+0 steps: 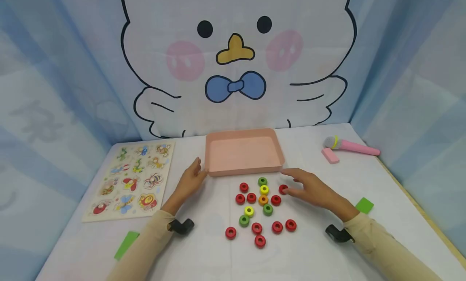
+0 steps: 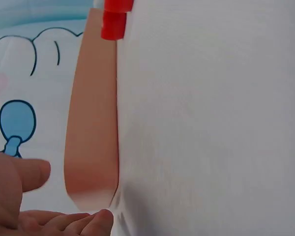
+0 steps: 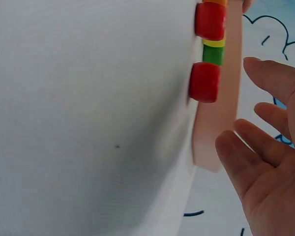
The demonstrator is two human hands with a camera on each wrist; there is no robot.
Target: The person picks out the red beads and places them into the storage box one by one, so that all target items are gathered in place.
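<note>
White cloth covers the bench. Left hand, fingers straight, touches the shallow pink plastic tray; right hand, also open-fingered, reaches a red wooden ring just beside it. Pinching that ring seems next.

Fifteen rings were counted: nine red, three green, two yellow, one orange (all wooden-looking). One pink tray, one puzzle board and two green blocks were seen.

A white table bore a pink tray at centre, coloured rings below it, a puzzle board left, a toy microphone upper right.
</note>
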